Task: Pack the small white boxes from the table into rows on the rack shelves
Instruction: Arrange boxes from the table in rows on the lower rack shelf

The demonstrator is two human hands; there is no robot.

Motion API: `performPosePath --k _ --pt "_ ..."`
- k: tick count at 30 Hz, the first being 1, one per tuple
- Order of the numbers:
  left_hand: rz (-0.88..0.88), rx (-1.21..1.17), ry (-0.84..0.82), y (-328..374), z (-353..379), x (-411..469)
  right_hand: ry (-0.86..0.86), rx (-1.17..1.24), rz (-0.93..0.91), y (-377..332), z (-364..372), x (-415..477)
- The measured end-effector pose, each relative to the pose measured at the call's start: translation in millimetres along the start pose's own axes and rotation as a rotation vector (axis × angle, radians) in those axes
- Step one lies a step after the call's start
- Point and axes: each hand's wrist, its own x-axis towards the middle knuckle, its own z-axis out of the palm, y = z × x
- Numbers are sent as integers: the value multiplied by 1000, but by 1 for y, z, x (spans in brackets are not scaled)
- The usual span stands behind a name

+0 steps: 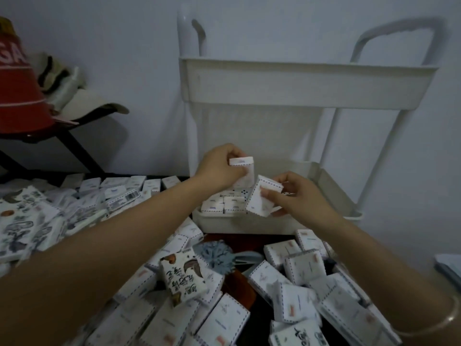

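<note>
**Packing barely begun — most boxes still on table**

Pale wall [124, 46] stood behind everything, w/ a white rack [309, 86] against it and a dark table [249, 290] in front, heaped w/ small white boxes [294, 278].

Both hands were over the rack's lower shelf [331, 186]. Left hand [219, 168] gripped one box [243, 168] upright between thumb and fingers, just above the row. Right hand [296, 193] pinched a second box [262, 198], tilted, its lower edge near the shelf's front rim — touching or not, couldn't tell.

Done so far, as far as visible: a short row [222, 204] of boxes lay flat at the shelf's front left corner, packed side by side, maybe two layers. Rest of that shelf looked bare; its perforated floor showed behind the row. Upper shelf [309, 71] was seen only from the side and below, so contents couldn't be judged.

Left to do: nearly all of it, prob. Dozens of boxes covered the table on both sides of the arms, loose and at every angle, some w/ illustrated faces [184, 278] up. A grey-blue fuzzy item [217, 255] sat among them — not a box, not part of the job.

Judgement: early stage. The two held boxes seemed next for the row, w/ the tilted one needing to be squared up first.
</note>
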Motion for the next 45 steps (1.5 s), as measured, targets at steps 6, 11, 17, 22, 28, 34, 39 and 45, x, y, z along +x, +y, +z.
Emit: performPosePath --k 6,11,17,22,28,34,39,45 --pt "148 494 -185 -13 10 29 55 -19 -11 12 -2 20" --pt "179 746 -347 -26 6 40 96 -59 -8 20 -2 33" --pt "187 859 -496 -31 10 43 183 -71 -8 22 6 58" --pt "155 860 -564 -31 10 40 198 -220 -21 24 23 85" --pt "303 1039 -456 -37 13 16 201 -383 -32 31 41 109" --pt "289 867 -493 -37 4 -3 -153 -279 80 37 60 115" --pt "272 904 -535 -41 5 -14 -228 -300 154 39 61 112" --pt "303 726 -494 -33 2 -26 -218 -200 228 39 57 109"
